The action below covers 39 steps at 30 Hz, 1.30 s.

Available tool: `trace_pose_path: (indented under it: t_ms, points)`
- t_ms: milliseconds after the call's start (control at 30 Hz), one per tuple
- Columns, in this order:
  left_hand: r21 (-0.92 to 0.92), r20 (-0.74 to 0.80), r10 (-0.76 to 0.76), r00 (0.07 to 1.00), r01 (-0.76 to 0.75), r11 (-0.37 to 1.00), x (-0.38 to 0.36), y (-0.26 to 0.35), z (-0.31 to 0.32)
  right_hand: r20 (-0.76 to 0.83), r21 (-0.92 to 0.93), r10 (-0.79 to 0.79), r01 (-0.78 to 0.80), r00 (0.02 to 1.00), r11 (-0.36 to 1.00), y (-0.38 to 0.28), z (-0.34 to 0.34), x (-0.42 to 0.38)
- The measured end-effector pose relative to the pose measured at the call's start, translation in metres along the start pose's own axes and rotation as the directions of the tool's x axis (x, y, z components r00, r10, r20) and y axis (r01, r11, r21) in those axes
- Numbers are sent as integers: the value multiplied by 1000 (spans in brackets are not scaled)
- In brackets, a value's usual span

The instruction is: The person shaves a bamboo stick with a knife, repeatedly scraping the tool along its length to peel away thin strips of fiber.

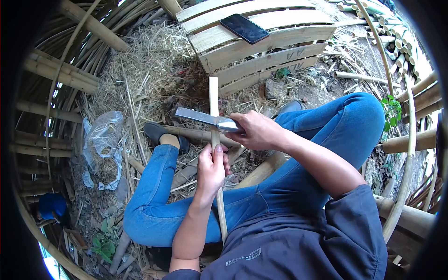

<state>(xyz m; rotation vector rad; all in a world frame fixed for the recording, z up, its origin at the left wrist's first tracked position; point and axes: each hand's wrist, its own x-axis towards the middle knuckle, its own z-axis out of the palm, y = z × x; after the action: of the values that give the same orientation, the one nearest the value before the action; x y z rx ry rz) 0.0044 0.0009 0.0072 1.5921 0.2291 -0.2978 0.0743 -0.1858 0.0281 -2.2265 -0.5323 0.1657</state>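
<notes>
Between my knees, my left hand (211, 169) is clamped round the long pale bamboo strip (214, 122), steadying it upright. Just above that grip, my right hand (258, 130) closes on the broad grey steel knife (201, 117), laid crosswise against the strip, apparently for shaving.

- Soft, even daylight; shadows are weak and diffuse.
- Strong fisheye distortion bends the bamboo poles (56, 74) near the edges.
- Black vignette fills the frame corners.
- The knife blade (198, 116) shows mild glare.
- The centre is sharp, the edges slightly soft.
</notes>
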Motion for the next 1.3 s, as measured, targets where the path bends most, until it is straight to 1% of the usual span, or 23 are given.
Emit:
trace_pose_path:
  t_ms: [67, 133, 200, 267, 300, 367, 433, 467, 533, 667, 700, 733, 833, 900, 1067, 1100, 1200, 1300]
  points:
    - [-86, 39, -34, 999, 37, 996, 2, -4, -4, -43, -132, 5, -11, 999, 991, 0, -6, -1]
    - [-33, 11, -1, 1000, 1, 999, 4, -9, -3, -81, -240, 32, -51, 996, 969, 3, -10, 1]
    - [23, -15, 29, 999, -29, 999, 4, -9, -1, -59, -297, 44, -59, 997, 953, 12, -9, 3]
    - [84, -44, 60, 997, -56, 995, 2, -7, -1, -87, -330, 87, -111, 992, 937, 17, -4, 6]
    - [159, -56, 105, 993, -95, 983, 2, -9, -1, -101, -345, 109, -138, 989, 928, 18, -2, 7]
    - [304, -68, 196, 978, -167, 938, 3, -15, -2, -119, -374, 76, -115, 990, 920, 19, -3, 10]
    - [464, -72, 313, 947, -246, 851, 3, -20, -2, -154, -398, 40, -99, 987, 912, 23, -3, 13]
    - [539, -65, 370, 927, -279, 795, 4, -22, -1, -153, -410, 49, -108, 987, 906, 23, -4, 14]
    - [540, -67, 369, 927, -278, 795, 5, -25, 0, -146, -431, 66, -124, 987, 894, 22, -6, 14]
    - [563, -32, 373, 927, -292, 773, -4, -24, 8, -337, -403, 78, -219, 938, 889, 43, -13, 24]
    - [531, -21, 355, 935, -291, 796, -6, -25, 10, -348, -418, 91, -241, 933, 876, 47, -17, 24]
    - [550, -20, 363, 932, -293, 782, -7, -25, 11, -360, -434, 100, -261, 928, 862, 48, -19, 24]
    - [598, -19, 377, 926, -292, 747, -6, -19, 13, -350, -448, 151, -307, 924, 840, 51, -17, 27]
    - [620, -19, 365, 931, -275, 734, -3, -16, 13, -362, -454, 134, -300, 922, 839, 54, -19, 27]
    - [598, -8, 363, 932, -287, 748, -3, -12, 14, -367, -438, 130, -294, 921, 850, 50, -24, 24]
    - [593, -4, 364, 931, -291, 751, -3, -11, 14, -388, -451, 88, -272, 917, 850, 47, -25, 23]
    - [563, -17, 374, 927, -300, 770, -1, -17, 13, -356, -461, 126, -291, 926, 838, 50, -27, 27]
    - [616, 1, 363, 932, -287, 733, -8, -16, 13, -418, -409, 158, -341, 894, 847, 55, -31, 29]
